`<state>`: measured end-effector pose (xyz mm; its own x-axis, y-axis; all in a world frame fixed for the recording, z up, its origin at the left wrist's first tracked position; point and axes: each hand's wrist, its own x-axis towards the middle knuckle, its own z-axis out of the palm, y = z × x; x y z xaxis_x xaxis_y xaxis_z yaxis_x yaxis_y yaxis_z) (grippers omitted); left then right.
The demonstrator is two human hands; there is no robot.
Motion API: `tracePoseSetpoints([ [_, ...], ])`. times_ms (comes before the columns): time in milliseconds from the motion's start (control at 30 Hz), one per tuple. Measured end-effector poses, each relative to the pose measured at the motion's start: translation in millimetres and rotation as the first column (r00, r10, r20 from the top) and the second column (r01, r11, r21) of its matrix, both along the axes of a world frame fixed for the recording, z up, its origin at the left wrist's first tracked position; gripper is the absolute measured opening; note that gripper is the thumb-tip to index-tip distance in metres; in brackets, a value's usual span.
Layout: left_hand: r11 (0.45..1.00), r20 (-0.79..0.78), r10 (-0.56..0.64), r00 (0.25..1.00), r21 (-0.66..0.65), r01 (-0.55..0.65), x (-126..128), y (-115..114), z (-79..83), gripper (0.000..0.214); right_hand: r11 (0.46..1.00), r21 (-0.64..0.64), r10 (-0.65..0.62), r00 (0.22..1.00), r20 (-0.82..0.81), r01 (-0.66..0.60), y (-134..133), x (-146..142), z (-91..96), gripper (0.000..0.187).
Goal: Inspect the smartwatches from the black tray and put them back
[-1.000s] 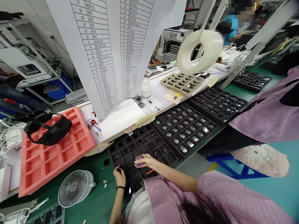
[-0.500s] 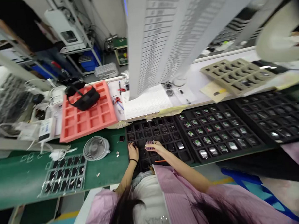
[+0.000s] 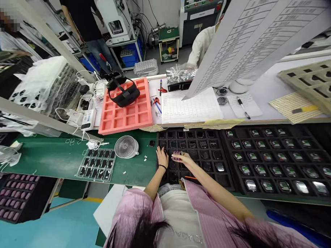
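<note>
The person's left hand, with a black band at its wrist, rests its curled fingers on the left part of a black compartment tray. Its grip is narrow, but I cannot tell whether it holds anything. The right hand lies just beside it, its grip closed on a small purple strip above the same tray. A thin orange stick lies at the tray's near edge, below the right forearm.

To the right, a second black tray holds rows of small watch-like units with green-marked faces. To the left, on the green mat surface, are a small black square piece, a white desk fan and a clear sheet of black pieces.

Farther off on the white surface, a coral foam tray carries a black strapped headset. Beside it are red-handled pliers, a ruled paper form, a pen and a beige moulded tray. Beyond the surface, a co-worker in white stands near a grey machine.
</note>
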<state>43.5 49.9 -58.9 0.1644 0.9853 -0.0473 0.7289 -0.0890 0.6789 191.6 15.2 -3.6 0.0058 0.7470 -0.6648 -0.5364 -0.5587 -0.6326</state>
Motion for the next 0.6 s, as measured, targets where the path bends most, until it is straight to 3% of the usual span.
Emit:
tracePoseSetpoints([
  [100, 0.999, 0.020, -0.023, 1.000, -0.036, 0.024, -2.7, 2.1, 8.8, 0.051, 1.000, 0.011, 0.011, 1.000, -0.003, -0.011, 1.7, 1.3, 0.4, 0.036],
  [200, 0.974, 0.136, -0.203, 0.970, -0.076, 0.215, -7.1, 3.1, 26.5, 0.061, 0.999, 0.026, 0.025, 0.999, -0.019, -0.025, 1.1, 8.8, 4.3, 0.036],
  [300, 0.847, 0.296, -0.495, 0.817, -0.045, 0.529, -5.4, 3.7, 51.1, 0.072, 0.998, 0.039, 0.051, 0.998, -0.040, -0.050, 0.1, 19.9, 10.0, 0.035],
  [367, 0.764, 0.351, -0.600, 0.719, -0.015, 0.645, 1.4, 5.5, 66.8, 0.072, 0.996, 0.047, 0.074, 0.996, -0.050, -0.072, -0.5, 26.8, 12.7, 0.034],
  [467, 0.723, 0.366, -0.640, 0.676, -0.010, 0.690, 16.5, 12.0, 81.7, 0.061, 0.994, 0.056, 0.092, 0.995, -0.045, -0.089, -2.5, 35.0, 13.7, 0.034],
  [600, 0.718, 0.245, -0.669, 0.701, -0.030, 0.695, 33.9, 24.1, 80.6, 0.056, 0.996, 0.076, 0.055, 0.998, 0.002, -0.055, -9.0, 46.4, 10.8, 0.031],
])
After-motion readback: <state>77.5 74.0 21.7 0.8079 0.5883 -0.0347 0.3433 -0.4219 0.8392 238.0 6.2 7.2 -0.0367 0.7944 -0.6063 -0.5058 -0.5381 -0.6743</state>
